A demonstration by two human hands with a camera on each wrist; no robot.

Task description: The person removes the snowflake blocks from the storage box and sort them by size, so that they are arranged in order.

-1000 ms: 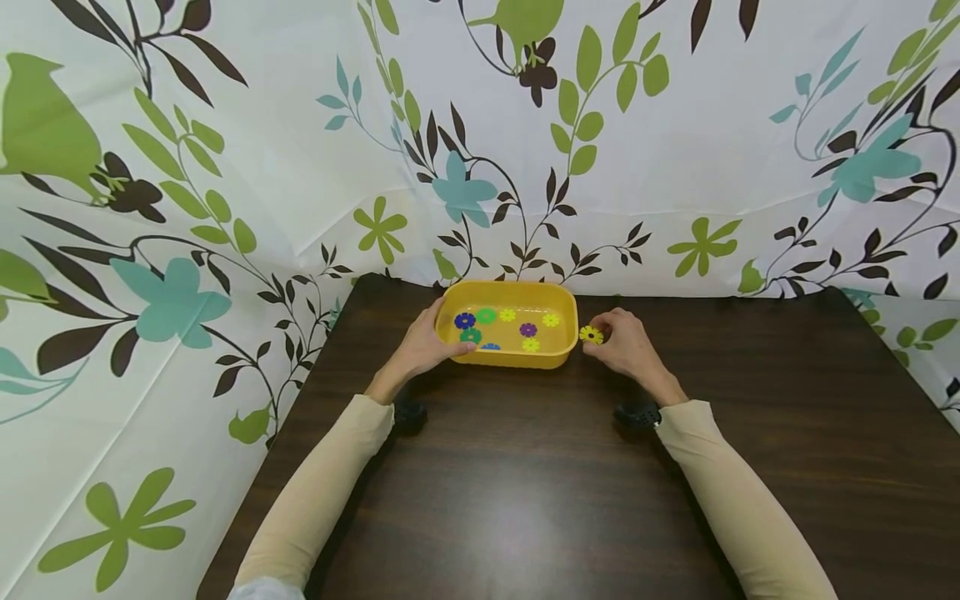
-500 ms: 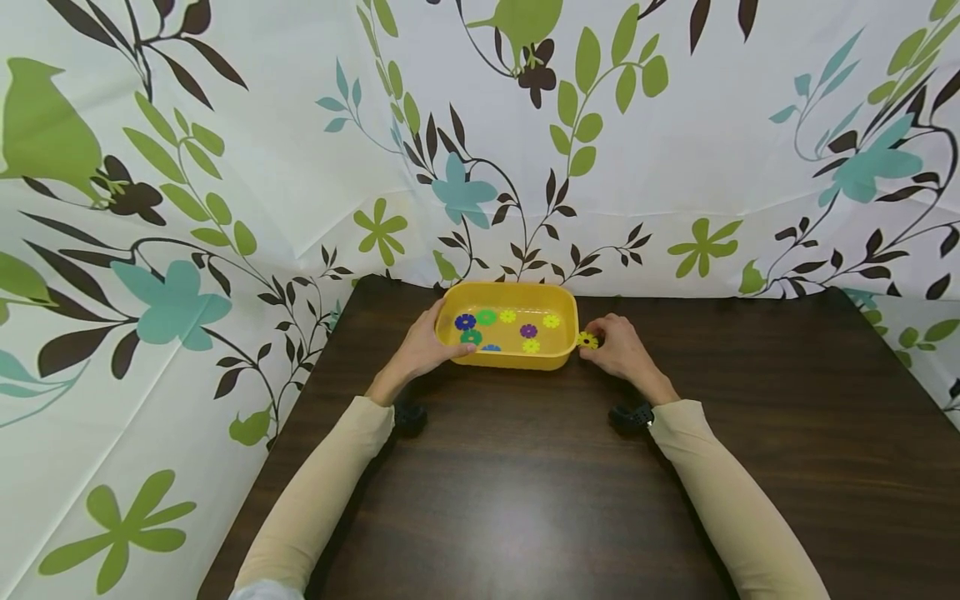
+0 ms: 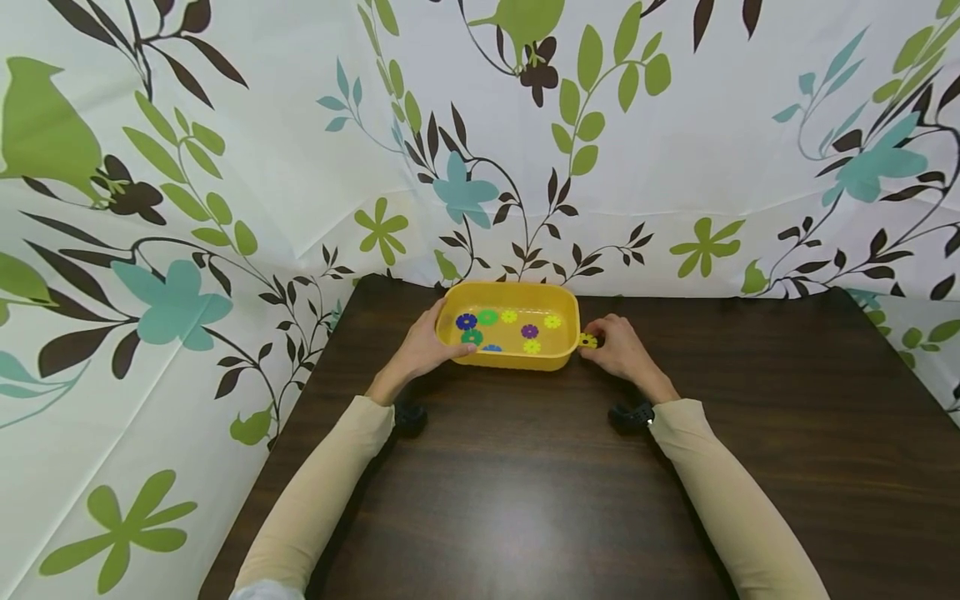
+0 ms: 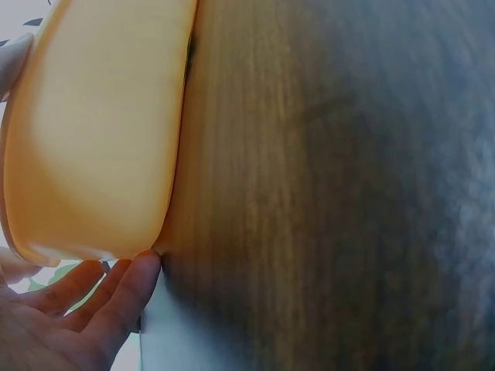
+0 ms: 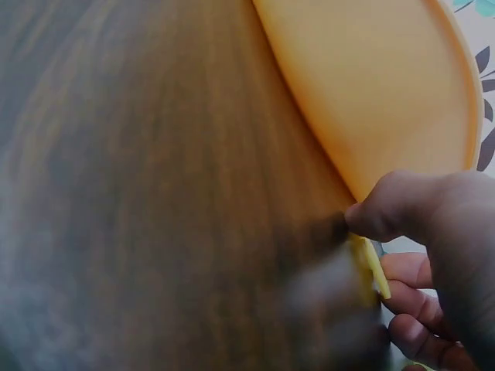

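A yellow plastic tub [image 3: 517,361] stands at the far side of the table, with several flower-shaped discs in blue, green, purple and yellow inside. My left hand [image 3: 425,343] grips its left end, thumb over the front rim; in the left wrist view the fingers [image 4: 128,297] lie against the end wall. Just beyond the tub's right end, my right hand [image 3: 618,346] pinches a yellow flower-shaped disc [image 3: 588,341] with a dark centre. The right wrist view has this yellow disc [image 5: 377,270] edge-on, low beside the tub wall [image 5: 371,85].
The dark wood table [image 3: 510,475] reaches back to a white curtain [image 3: 630,192] printed with leaves, birds and flowers. Black wrist straps [image 3: 632,417] sit below both hands.
My right hand has shifted slightly left and nearer the table's front, bringing the yellow disc right up to the tub's end. The left hand and tub hold their place.
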